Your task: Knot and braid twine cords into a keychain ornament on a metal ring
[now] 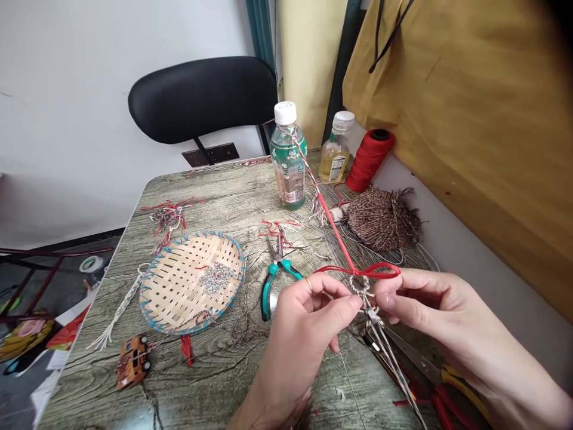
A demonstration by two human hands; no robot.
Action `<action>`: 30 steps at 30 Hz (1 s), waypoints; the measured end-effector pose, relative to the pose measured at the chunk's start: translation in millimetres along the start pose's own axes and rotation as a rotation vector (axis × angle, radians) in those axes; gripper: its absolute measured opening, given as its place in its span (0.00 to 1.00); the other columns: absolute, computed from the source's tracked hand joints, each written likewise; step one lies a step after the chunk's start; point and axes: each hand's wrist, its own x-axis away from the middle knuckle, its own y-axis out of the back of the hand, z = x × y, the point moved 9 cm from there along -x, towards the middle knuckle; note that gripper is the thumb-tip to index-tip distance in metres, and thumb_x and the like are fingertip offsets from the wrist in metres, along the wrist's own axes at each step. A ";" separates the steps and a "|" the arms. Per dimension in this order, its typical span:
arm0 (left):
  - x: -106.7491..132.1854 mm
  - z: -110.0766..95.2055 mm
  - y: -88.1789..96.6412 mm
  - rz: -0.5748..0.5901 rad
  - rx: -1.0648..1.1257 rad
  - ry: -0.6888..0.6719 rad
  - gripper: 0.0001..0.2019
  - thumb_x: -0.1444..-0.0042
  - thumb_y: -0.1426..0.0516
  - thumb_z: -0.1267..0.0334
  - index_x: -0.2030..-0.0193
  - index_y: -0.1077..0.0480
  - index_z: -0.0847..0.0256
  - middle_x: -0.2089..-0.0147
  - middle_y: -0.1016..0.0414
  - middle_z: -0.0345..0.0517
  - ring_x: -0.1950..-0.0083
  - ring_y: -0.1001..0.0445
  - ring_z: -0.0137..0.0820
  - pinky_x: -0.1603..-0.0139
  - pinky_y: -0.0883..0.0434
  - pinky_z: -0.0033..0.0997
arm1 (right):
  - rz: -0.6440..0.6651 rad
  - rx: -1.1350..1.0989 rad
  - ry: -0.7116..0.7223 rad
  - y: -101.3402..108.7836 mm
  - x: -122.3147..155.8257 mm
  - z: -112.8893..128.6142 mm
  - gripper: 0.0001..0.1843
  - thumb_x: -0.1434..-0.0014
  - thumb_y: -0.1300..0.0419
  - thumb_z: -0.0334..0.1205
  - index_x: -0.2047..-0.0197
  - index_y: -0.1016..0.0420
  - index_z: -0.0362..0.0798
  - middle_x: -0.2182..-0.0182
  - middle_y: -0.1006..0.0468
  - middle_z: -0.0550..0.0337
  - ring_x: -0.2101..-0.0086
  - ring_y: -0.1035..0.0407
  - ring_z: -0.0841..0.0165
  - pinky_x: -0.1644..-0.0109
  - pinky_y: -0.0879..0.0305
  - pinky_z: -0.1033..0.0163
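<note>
A red cord (pixel 339 235) runs taut from the neck of a green-labelled bottle (pixel 289 161) down to my hands, where it forms a flat loop. Below it hangs a braided cord (pixel 388 337) of brown and white strands, with a small ring-like loop at its top. My left hand (pixel 308 316) pinches the braided cord's top between thumb and forefinger; a ring is on one finger. From the other side, my right hand (pixel 432 304) has thumb and fingers closed on the cords by the red loop. The fingers partly hide the knot.
A woven bamboo tray (pixel 172 298) holds small clear beads. Pliers (pixel 273 280) lie beside it, and scissors (pixel 452 382) lie under my right arm. A toy car (pixel 133 362), yarn bundle (pixel 385 220), red thread spool (pixel 369 161) and small bottle (pixel 335 152) are around.
</note>
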 end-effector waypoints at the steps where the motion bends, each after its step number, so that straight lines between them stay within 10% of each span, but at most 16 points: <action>1: 0.2 -0.6 0.6 -0.005 -0.012 -0.006 0.04 0.52 0.43 0.66 0.75 0.33 0.62 0.79 0.41 0.34 0.79 0.45 0.20 0.82 0.44 0.19 | -0.002 0.017 -0.001 0.3 0.2 -0.1 0.08 0.50 0.39 0.44 0.76 0.26 0.50 0.81 0.34 0.67 0.78 0.43 0.75 0.76 0.46 0.71; 12: 2.3 0.7 7.2 -0.035 -0.052 0.023 0.05 0.52 0.44 0.65 0.74 0.36 0.62 0.83 0.44 0.30 0.84 0.50 0.16 0.84 0.51 0.19 | 0.004 0.082 0.028 -2.5 -1.0 3.2 0.10 0.47 0.44 0.42 0.77 0.33 0.48 0.81 0.39 0.67 0.78 0.48 0.74 0.76 0.50 0.70; 30: 2.3 4.7 -6.9 0.125 0.266 0.123 0.05 0.48 0.46 0.70 0.65 0.40 0.61 0.77 0.45 0.32 0.81 0.55 0.17 0.87 0.49 0.12 | 0.101 -0.467 -0.201 -20.0 -5.3 -23.8 0.09 0.47 0.41 0.42 0.73 0.31 0.46 0.81 0.37 0.67 0.83 0.61 0.79 0.84 0.65 0.76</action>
